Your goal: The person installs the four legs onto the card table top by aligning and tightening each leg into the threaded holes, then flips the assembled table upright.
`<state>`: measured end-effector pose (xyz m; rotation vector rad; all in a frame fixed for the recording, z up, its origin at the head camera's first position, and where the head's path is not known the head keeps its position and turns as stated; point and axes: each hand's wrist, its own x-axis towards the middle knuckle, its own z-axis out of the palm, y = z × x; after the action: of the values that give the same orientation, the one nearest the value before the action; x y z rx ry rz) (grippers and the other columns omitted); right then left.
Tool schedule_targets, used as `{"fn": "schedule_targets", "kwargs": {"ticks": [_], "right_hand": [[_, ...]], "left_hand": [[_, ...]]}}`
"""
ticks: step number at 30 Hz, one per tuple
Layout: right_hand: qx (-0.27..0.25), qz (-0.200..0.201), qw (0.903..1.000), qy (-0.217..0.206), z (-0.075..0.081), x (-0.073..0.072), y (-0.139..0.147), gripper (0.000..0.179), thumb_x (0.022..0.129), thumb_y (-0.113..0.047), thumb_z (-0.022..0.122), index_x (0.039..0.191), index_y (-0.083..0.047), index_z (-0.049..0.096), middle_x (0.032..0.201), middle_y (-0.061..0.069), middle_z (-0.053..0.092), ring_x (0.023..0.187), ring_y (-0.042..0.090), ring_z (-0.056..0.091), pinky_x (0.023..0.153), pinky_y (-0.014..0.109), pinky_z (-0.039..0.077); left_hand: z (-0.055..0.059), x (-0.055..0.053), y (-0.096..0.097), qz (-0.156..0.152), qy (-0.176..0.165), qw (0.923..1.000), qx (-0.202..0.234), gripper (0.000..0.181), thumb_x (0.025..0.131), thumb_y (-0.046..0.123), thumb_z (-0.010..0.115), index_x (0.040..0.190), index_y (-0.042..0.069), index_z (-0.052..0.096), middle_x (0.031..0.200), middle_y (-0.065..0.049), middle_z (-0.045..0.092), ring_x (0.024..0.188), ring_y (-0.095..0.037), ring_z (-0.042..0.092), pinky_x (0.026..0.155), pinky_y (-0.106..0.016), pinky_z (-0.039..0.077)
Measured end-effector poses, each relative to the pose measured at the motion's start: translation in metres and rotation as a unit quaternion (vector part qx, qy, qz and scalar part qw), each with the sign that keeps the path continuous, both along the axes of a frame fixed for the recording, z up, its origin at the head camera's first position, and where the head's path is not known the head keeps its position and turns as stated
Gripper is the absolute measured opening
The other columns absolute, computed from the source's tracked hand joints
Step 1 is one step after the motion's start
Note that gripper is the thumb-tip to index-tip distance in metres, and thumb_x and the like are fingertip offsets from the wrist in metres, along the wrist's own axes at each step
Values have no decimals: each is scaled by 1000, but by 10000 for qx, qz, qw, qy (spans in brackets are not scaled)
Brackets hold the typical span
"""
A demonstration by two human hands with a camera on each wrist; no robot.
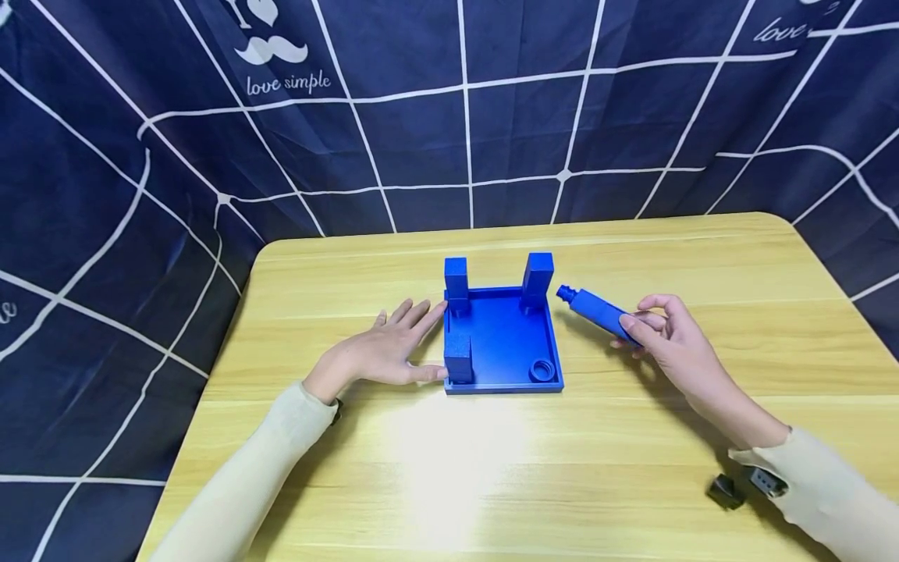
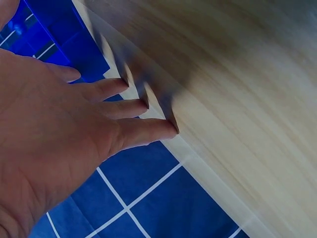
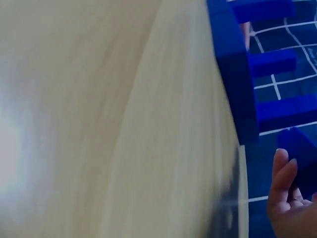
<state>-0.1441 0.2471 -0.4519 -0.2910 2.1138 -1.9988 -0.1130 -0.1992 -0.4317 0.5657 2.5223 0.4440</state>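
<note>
A square blue tray-like panel with a raised rim lies on the table. Three blue square legs stand at its corners: back left, back right and front left. At the front right corner a round threaded socket is bare. My left hand rests against the panel's left side, fingers spread and straight, thumb by the front left leg. To the right of the panel, my right hand pinches a loose blue leg by one end, its threaded tip pointing left toward the panel.
The wooden table has rounded back corners. A dark cloth with white lines hangs behind and at the sides. A small black object is near my right sleeve.
</note>
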Motion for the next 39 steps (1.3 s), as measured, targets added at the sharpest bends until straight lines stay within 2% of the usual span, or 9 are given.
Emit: {"fn": "schedule_targets", "kwargs": {"ticks": [6,9,14,17,20,26,29,35,39], "right_hand": [[-1668,838,9805,-617,13,9,-2,25,118,-6,46,141,-11,51,118,18,67,93,23,78,76,26,61],[-2338,1291,9557,-1234,20,13,-2,26,120,-7,38,141,-12,53,134,22,52,102,27,75,86,29,61],[-3350,1738,9006,-2156,29,15,-3,30,120,-7,31,137,-10,56,155,20,9,116,33,66,99,34,57],[-3599,1828,8862,-2276,31,15,-3,35,120,-6,28,137,-6,59,156,17,-6,119,33,64,102,35,55],[-3464,1802,8957,-2128,33,14,-4,36,120,-6,28,139,-4,59,157,19,-5,120,33,64,103,35,55],[-2011,1099,9652,-1257,31,17,-6,38,112,6,50,145,-11,53,154,27,21,116,23,70,98,29,58],[-1258,691,9863,-809,30,19,-9,50,105,13,62,146,-14,52,157,27,20,116,18,71,95,26,58],[-1144,700,9904,-334,30,23,-10,60,98,22,64,147,-10,50,136,26,50,103,19,75,90,28,61],[-909,532,9944,-43,30,25,-11,58,100,19,65,148,-10,52,144,24,45,103,18,78,90,27,61]], "left_hand": [[1,1,0,-2,22,10000,-13,110,100,81,51,176,30,-10,182,-15,-2,165,-42,-7,125,-73,3],[1,0,1,-7,34,10000,-27,110,100,81,51,176,30,-10,182,-15,-2,165,-42,-7,125,-73,3],[1,0,1,23,23,10000,-36,110,99,82,51,176,30,-10,182,-14,-2,165,-42,-8,125,-74,3],[1,0,2,42,21,10000,-28,110,99,81,51,176,30,-10,182,-14,-2,165,-42,-7,125,-74,2],[2,-1,3,51,25,10000,-17,110,100,81,51,176,30,-9,182,-14,-2,165,-42,-7,125,-74,2],[1,-2,3,52,51,10000,-12,110,100,82,50,176,30,-9,182,-15,-2,165,-42,-7,125,-74,2],[2,-2,3,51,63,10000,-31,109,100,81,50,176,30,-9,182,-15,-2,165,-42,-7,125,-74,2],[2,-2,4,39,82,10000,-22,110,100,81,51,176,30,-9,182,-15,-2,165,-42,-7,125,-73,2],[1,-1,4,23,67,10000,-35,110,100,81,51,176,30,-10,182,-15,-2,165,-42,-7,125,-73,2]]}}
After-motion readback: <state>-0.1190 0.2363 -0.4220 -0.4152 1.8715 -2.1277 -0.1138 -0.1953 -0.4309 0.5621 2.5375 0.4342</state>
